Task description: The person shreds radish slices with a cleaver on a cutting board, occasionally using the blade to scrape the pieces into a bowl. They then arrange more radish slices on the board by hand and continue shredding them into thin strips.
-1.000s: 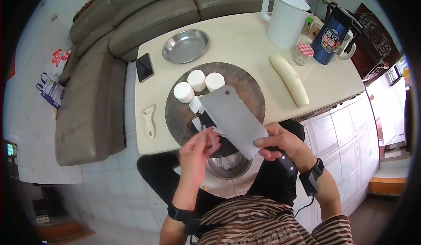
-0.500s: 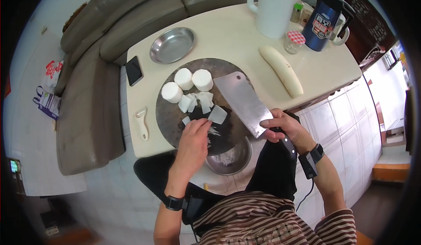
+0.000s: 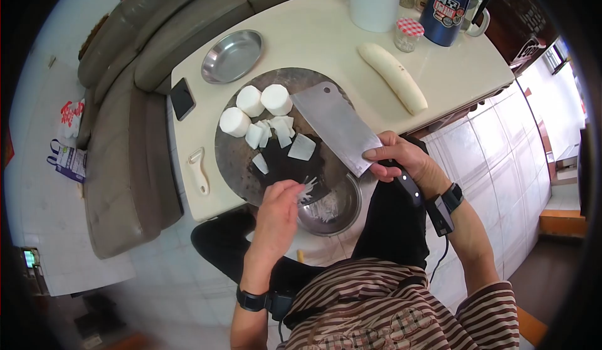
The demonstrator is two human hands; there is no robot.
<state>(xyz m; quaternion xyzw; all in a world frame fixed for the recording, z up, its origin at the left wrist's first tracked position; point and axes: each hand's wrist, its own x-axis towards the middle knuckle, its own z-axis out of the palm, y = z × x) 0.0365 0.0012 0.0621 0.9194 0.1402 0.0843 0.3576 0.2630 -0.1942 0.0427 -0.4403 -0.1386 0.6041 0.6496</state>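
My right hand (image 3: 401, 159) grips a broad cleaver (image 3: 335, 124), its blade lying flat over the right part of the round dark cutting board (image 3: 238, 168). At the board's near edge, my left hand (image 3: 281, 209) has its fingers pressed together beside thin white shreds (image 3: 306, 190); whether it holds any is hard to tell. Three thick white peeled chunks (image 3: 263, 101) stand at the back of the board. In front of them lie several thin slices (image 3: 269, 132) and a squarish slice (image 3: 302, 147). Below the board a metal bowl (image 3: 342, 215) holds white shreds.
On the cream table (image 3: 301, 33) are a metal dish (image 3: 232, 57), a phone (image 3: 182, 99), a peeler (image 3: 199, 171), a long pale radish (image 3: 394, 78), a white pitcher (image 3: 375, 2), a lidded jar (image 3: 409, 35) and a blue flask (image 3: 446, 11). A sofa (image 3: 125, 137) stands left.
My left hand has moved toward me, off the slices and to the shreds at the board's near edge. The squarish slice now lies uncovered. The whole view has shifted slightly.
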